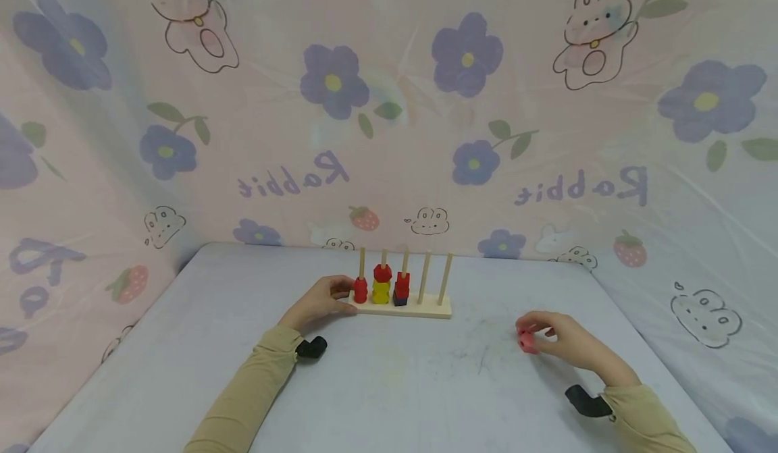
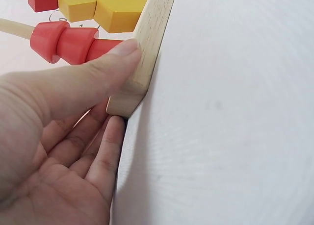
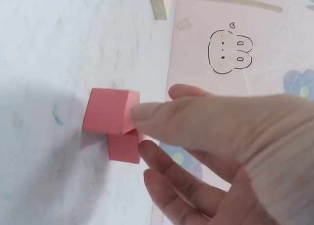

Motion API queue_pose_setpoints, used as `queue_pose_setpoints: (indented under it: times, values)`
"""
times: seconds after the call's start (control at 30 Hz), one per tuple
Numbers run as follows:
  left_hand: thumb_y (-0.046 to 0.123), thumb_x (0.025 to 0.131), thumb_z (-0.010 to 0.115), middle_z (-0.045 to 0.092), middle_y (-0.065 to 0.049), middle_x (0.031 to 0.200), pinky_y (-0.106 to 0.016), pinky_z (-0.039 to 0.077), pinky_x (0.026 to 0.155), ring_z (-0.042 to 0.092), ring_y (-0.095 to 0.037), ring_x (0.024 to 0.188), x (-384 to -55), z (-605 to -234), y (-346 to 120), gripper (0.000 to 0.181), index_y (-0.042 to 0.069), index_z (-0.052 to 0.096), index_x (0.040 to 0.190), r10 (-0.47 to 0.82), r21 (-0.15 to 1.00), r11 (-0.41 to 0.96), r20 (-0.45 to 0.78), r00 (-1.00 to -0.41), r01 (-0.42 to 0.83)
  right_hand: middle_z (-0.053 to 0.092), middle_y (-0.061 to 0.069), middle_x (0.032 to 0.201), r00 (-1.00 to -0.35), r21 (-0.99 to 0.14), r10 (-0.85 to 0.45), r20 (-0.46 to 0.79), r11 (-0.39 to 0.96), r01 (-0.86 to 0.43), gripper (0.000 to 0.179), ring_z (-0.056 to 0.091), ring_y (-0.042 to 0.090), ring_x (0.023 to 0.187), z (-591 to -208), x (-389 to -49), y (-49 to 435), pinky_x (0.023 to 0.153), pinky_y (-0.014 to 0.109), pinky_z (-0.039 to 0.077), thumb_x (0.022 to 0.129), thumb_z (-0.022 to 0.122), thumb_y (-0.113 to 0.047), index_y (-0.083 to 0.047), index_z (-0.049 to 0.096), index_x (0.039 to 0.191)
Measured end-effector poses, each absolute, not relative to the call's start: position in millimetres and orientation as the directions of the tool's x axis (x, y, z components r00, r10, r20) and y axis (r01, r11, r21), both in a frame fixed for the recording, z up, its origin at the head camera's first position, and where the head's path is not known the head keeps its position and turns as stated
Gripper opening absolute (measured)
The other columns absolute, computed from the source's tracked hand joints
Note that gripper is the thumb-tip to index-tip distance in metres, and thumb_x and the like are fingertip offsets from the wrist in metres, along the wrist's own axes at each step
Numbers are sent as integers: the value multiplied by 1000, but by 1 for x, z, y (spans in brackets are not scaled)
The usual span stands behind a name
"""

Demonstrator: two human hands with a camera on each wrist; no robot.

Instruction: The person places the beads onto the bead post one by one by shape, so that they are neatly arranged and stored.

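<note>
A wooden peg stand [image 1: 404, 310] carries several upright pegs. Red rounded pieces [image 1: 360, 291] sit on its leftmost peg, yellow pieces [image 1: 380, 292] under a red one on the second, and a red block [image 1: 402, 283] over a dark block [image 1: 400, 298] on the third. My left hand [image 1: 319, 302] grips the stand's left end, its thumb [image 2: 123, 48] on the base and fingers at the end and behind. Off to the right, my right hand [image 1: 571, 343] pinches pink blocks [image 3: 109, 110]; two show in the right wrist view, with the thumb pressed on the larger-looking one.
The white tabletop [image 1: 389, 385] extends around the stand, with faint grey scuffs right of it. A patterned cloth [image 1: 401, 136] hangs behind and at both sides. Black wrist pieces [image 1: 312, 348] show by both sleeves.
</note>
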State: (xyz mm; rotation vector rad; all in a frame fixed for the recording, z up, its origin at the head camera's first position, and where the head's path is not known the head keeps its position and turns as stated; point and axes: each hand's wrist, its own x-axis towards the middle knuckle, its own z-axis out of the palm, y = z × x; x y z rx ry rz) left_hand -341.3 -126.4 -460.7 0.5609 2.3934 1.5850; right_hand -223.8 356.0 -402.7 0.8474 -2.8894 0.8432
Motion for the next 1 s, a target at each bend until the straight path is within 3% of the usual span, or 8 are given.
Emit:
queue_pose_setpoints:
  times: [0.53,0.8,1.0]
  values:
    - [8,74,82,58,-10,125,-35,44,100,55,-27,117,-343,-463,-127,58,2,56,126,429,911,353,45,-902,213,63,17,111,-855,-561,-519,25,700,-441,39,59,19,84,-405,-229,357,64,25,50,78,76,1,4,63,114]
    - [8,74,83,59,-10,124,-36,44,100,55,-27,117,-343,-462,-128,57,2,57,124,431,908,352,59,-901,227,58,6,94,-889,-561,-457,20,731,-388,44,50,14,74,-406,-225,358,61,23,46,75,78,-3,7,62,115]
    - [9,73,83,59,-8,123,-36,44,100,55,-26,116,-342,-462,-128,57,5,58,124,412,917,353,26,-911,186,54,4,92,-904,-556,-428,10,749,-360,32,48,12,74,-409,-225,358,59,23,44,76,80,-8,0,68,105]
